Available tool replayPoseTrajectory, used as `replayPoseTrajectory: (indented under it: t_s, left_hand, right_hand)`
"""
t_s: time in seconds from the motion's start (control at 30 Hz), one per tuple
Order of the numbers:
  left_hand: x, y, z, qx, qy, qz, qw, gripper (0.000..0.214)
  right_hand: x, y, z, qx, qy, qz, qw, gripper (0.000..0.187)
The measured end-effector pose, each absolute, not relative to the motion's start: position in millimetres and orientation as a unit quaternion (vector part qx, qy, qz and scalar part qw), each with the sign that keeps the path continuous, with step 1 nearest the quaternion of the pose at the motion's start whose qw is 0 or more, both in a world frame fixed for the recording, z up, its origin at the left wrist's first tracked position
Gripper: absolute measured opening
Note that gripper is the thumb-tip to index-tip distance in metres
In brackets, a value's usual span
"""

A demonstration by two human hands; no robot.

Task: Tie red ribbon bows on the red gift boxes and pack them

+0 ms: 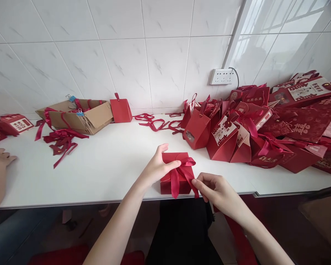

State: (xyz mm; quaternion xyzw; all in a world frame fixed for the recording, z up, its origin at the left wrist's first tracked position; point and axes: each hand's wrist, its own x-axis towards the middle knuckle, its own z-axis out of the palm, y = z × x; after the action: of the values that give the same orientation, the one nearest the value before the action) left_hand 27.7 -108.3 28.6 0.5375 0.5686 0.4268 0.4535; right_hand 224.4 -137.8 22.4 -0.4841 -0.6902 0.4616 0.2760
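- Left hand (157,167): lies flat on the lid of the red gift box (168,184), thumb pressed on the crossing of the ribbon (183,166). Fingers spread, index lifted, not closed round anything.
- Right hand (216,189): thumb and index pinched on a ribbon tail at the box's front right corner. The other fingers are curled under.
- Hands are apart, one on each side of the bow.
- Box position: on the white table (113,165), right at the near edge, centred in front of the person. The ribbon is looped over the lid, and one tail hangs down the front face.
- Right of the box: heap of red gift bags (237,136) with bows and tags, piled up to the wall.
- Loose ribbons (60,141) lie at far left, spilling from an open cardboard box (82,117) with blue binder clips on its rim.
- Small red box (120,109) leans on the tiled wall; more ribbon scraps (154,123) lie beside it.
- Power strip (222,76) is mounted on the wall.
- Another person's hand (0,156) rests on the table at the left edge, well apart.
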Motion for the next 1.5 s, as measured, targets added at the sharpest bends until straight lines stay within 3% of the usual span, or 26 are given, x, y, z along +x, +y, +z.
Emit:
replayPoseTrajectory:
  t_s: [0.13,0.27,0.37,0.4,0.5,0.57,0.73,0.87,1.03,1.23,1.3,1.5]
  left_hand:
    - [28.5,-108.6,24.3,0.515,0.566,0.408,0.498,0.070]
    - [28.9,-109.2,25.0,0.507,0.573,0.399,0.505,0.068]
    - [30.3,-109.6,26.1,0.509,0.569,0.399,0.508,0.067]
    - [30.7,-109.7,26.3,0.510,0.566,0.398,0.512,0.066]
    - [31.3,-109.1,26.4,0.512,0.559,0.393,0.521,0.065]
    - [30.7,-108.3,26.0,0.509,0.559,0.390,0.525,0.065]
    - [29.7,-107.8,23.5,0.502,0.560,0.402,0.522,0.064]
    - [34.4,-108.8,23.8,0.504,0.547,0.414,0.525,0.064]
    - [40.8,-104.7,20.9,0.497,0.547,0.433,0.516,0.062]
    - [28.9,-113.4,8.0,0.443,0.596,0.539,0.398,0.044]
    - [26.0,-122.5,8.9,0.481,0.621,0.498,0.368,0.040]
    - [35.6,-142.6,18.9,0.529,0.641,0.426,0.358,0.033]
  right_hand:
    - [229.2,-138.4,16.7,-0.493,-0.697,0.442,0.274,0.041]
    - [237.9,-143.8,0.9,-0.528,-0.729,0.324,0.290,0.031]
    - [229.5,-147.2,-13.8,-0.497,-0.743,0.264,0.363,0.064]
    - [223.7,-147.2,-18.2,-0.485,-0.741,0.254,0.389,0.066]
    - [207.2,-144.2,-27.6,-0.466,-0.722,0.240,0.451,0.041]
    - [204.0,-142.1,-31.2,-0.436,-0.723,0.247,0.476,0.028]
    - [224.1,-144.0,-34.6,-0.392,-0.719,0.349,0.456,0.033]
    - [236.1,-141.3,-29.1,-0.405,-0.642,0.414,0.503,0.026]
    - [237.5,-128.9,-13.7,-0.350,-0.611,0.445,0.553,0.036]
    - [258.9,-125.3,-2.4,-0.294,-0.639,0.424,0.571,0.054]
    - [264.1,-123.2,-2.7,-0.301,-0.655,0.410,0.560,0.054]
    - [250.3,-109.2,-13.3,-0.348,-0.763,0.403,0.367,0.082]
